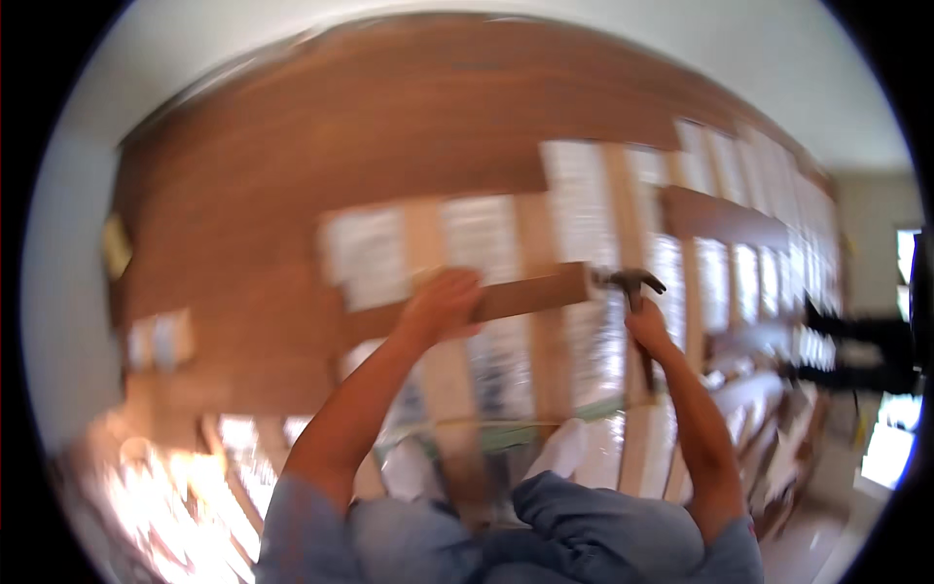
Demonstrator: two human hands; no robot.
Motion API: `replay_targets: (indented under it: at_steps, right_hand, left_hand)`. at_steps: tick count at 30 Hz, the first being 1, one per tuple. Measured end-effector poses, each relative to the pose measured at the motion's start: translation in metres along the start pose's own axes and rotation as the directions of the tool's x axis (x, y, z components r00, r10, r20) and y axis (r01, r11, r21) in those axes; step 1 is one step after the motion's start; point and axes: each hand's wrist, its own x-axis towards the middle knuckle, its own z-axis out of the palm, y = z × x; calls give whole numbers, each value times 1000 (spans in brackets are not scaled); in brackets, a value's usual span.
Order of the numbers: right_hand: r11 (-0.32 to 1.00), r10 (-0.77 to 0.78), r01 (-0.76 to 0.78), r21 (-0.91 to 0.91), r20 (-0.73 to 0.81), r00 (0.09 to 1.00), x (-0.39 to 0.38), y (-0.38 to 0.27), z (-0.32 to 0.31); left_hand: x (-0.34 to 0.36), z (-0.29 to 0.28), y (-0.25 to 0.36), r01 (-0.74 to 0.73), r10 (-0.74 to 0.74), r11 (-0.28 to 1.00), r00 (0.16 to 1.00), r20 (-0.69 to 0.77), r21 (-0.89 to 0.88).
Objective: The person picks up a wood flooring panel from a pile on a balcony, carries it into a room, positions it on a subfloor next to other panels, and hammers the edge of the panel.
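Note:
My left hand [443,304] grips a brown wooden floor plank [530,297] lying crosswise over the strips of silvery sheeting [482,238] and pale battens [423,234]. In my right hand [650,326] is a hammer [634,282], held upright by the handle with its head level with and just beside the plank's right end; whether they touch I cannot tell. My feet in white socks [555,448] are below the plank. The picture is blurred.
Laid brown flooring [224,224] covers the back and left, up to the walls [73,243]. A loose board [725,214] lies on the sheeting at right. Another person's dark legs [851,350] show at the right edge. A small pale item [161,339] sits at left.

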Motion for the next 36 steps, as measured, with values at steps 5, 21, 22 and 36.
replay_targets:
  at_steps: [5,21,22,36]
  right_hand:
    - [938,-206,221,-267,82,975,-4,-9,-11]
    - [942,284,-265,208,-67,957,-7,-13,-18]
    - [909,278,-250,334,-39,960,-6,-9,-16]
    - [809,-161,108,-577,-41,986,-41,-52,-9]
  left_hand:
    - [0,-5,-6,-1,3,998,1000,-29,56]
    - [-9,-14,-1,-78,84,996,991,-105,53]
    - [-9,-15,-1,-88,94,994,989,-114,63]
    - [-13,1,-5,-80,85,995,993,-81,63]
